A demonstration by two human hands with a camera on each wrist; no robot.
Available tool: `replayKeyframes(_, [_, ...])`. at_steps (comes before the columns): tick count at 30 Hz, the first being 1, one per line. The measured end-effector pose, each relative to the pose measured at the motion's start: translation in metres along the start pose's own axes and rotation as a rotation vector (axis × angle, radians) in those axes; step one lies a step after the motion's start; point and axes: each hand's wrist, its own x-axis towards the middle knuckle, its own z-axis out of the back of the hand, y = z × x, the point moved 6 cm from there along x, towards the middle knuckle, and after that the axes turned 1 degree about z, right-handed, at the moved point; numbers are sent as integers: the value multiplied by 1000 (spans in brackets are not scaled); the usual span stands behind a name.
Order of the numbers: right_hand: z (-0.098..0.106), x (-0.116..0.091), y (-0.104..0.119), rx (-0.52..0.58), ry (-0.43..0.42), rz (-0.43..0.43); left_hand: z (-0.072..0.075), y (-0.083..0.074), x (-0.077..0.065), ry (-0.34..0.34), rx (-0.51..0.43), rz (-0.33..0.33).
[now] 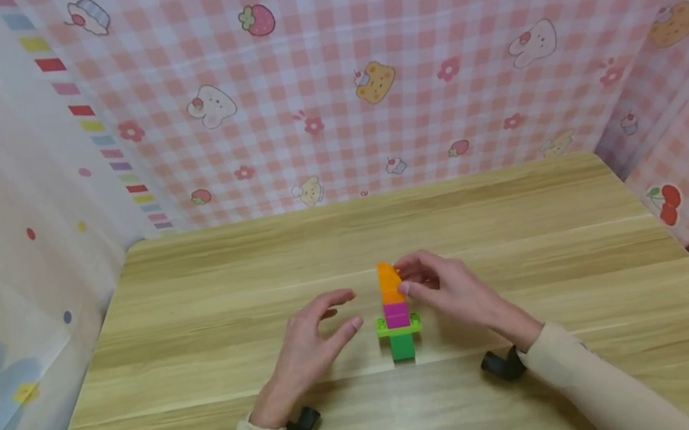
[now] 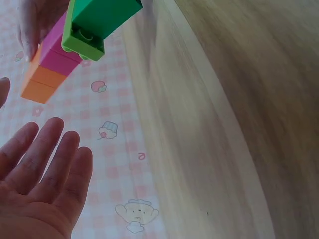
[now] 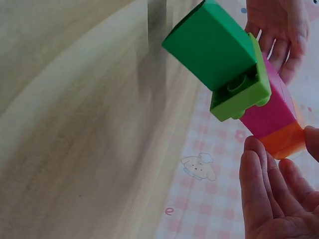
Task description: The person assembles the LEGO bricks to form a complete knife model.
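A tower of toy building bricks stands upright between the hands. It has a green brick (image 1: 402,347) at the bottom, a wider lime plate (image 1: 399,330) across it, magenta bricks (image 1: 397,314) above, and orange bricks (image 1: 388,284) on top. My right hand (image 1: 451,290) pinches the orange part from the right side, thumb nearer me. To the left, apart from the tower, my left hand (image 1: 309,340) holds nothing, its fingers and thumb spread towards the bricks. In the right wrist view, the plate's hollow underside (image 3: 241,87) shows. Whether the green brick touches the table I cannot tell.
The tower and hands are over a wood-grain table (image 1: 209,269). Behind it hangs a pink checked cloth (image 1: 290,63), with a pale patterned cloth (image 1: 1,191) at left. Black wrist-worn pieces (image 1: 502,365) sit below both wrists.
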Motion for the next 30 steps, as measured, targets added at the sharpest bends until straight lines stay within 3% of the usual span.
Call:
replayKeyframes(13, [0, 22, -19, 9, 22, -78, -1, -4, 1, -11, 16, -41])
replayKeyframes(30, [-8, 38, -45, 97, 110, -182, -4, -6, 2, -4, 34, -34])
